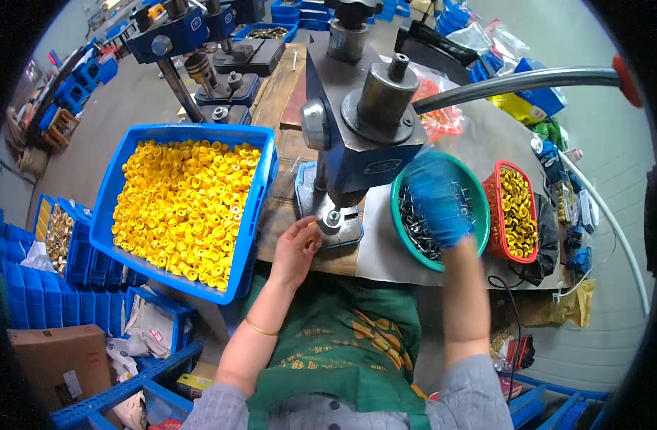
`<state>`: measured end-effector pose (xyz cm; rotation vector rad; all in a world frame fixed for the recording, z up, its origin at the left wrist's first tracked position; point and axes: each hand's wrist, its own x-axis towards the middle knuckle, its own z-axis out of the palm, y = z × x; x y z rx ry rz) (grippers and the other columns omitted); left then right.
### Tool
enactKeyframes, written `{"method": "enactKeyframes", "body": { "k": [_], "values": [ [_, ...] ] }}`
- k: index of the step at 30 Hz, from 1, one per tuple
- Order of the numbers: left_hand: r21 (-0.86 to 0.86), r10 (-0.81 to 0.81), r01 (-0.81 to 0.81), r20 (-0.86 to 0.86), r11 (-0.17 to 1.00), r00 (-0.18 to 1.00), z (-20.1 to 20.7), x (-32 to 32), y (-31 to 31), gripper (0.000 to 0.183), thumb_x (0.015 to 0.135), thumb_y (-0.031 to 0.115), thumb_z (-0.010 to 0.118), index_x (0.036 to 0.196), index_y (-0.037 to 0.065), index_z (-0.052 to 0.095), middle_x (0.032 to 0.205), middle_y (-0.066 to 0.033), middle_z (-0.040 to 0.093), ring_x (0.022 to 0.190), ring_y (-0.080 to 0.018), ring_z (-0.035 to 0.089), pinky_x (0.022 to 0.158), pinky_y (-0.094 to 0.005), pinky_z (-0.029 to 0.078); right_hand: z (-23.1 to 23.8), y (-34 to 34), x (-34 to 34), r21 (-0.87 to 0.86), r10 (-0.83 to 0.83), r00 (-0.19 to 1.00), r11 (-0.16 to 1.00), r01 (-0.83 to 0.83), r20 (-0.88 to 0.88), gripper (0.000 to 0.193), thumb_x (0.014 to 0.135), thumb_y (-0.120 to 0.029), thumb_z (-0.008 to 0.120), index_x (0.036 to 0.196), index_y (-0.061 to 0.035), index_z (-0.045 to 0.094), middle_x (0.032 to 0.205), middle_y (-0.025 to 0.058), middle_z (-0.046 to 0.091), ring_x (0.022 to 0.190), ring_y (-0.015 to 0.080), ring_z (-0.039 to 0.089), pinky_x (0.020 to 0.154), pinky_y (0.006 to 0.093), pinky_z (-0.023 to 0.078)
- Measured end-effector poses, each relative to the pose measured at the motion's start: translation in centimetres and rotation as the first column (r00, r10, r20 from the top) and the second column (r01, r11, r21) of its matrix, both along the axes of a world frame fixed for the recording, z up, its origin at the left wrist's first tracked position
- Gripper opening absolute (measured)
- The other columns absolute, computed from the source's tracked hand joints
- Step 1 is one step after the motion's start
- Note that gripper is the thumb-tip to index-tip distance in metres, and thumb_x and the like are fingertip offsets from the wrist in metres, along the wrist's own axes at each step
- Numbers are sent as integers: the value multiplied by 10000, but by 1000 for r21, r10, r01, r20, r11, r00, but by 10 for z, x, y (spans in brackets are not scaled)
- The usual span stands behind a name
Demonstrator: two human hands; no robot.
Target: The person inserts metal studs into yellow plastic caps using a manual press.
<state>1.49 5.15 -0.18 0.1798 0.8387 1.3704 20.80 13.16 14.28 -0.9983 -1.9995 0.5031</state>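
My left hand [294, 251] is bare, with fingers curled and the tips touching or close beside a round metal die [332, 219] on the base of a blue hand press [371, 143]. Whatever those fingers pinch, if anything, is hidden. The press's ram stands just over the die. Over a round green basin [397, 228] of small dark metal parts [420, 233] is my right hand [439, 197], in a blue glove and smeared by motion; its fingers cannot be made out.
A blue crate [107, 222] of yellow caps [185, 208] stands to the left. Right of the basin is a red basket [494, 215] of yellow parts. The press's long lever [522, 80] reaches rightward overhead. More presses [199, 43] stand at the far left.
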Motion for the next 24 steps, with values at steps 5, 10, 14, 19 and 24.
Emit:
{"method": "enactKeyframes", "body": {
  "k": [5,10,14,19,24],
  "values": [
    [1,-84,87,-260,996,962,-4,-7,4,241,782,66,581,1012,26,523,808,7,531,664,-64,483,554,-185,388,-145,-17,-37,-176,240,962,960,-216,129,171,753,-127,553,863,-17,481,787,189,503,718,367,498,626,399,422],
    [138,49,61,-671,988,740,-10,-4,18,238,738,91,639,955,27,566,765,-4,561,620,-76,497,568,-191,405,-152,-15,-40,-179,78,995,982,-65,66,223,782,-111,547,958,-20,445,802,187,519,766,371,527,635,386,433],
    [267,160,232,-904,935,397,2,9,28,253,702,84,662,934,31,575,787,-29,571,672,-113,527,622,-227,425,-126,-13,-25,-459,-23,1000,888,15,-11,294,787,-118,554,1029,-19,417,844,184,541,778,321,562,646,361,445],
    [296,198,349,-936,889,290,-3,11,33,275,683,55,669,939,32,570,864,-43,571,710,-95,518,631,-219,423,-106,-11,-15,-356,18,999,935,0,49,332,736,-155,642,993,-42,465,778,124,576,687,194,579,606,298,457],
    [209,96,200,-882,957,462,-5,1,26,272,681,47,668,935,17,578,836,-46,579,684,-95,517,626,-216,429,-112,-3,-17,-260,107,947,965,-26,301,299,677,-197,672,903,-57,535,778,154,582,672,299,570,591,359,455]
  ]
}}
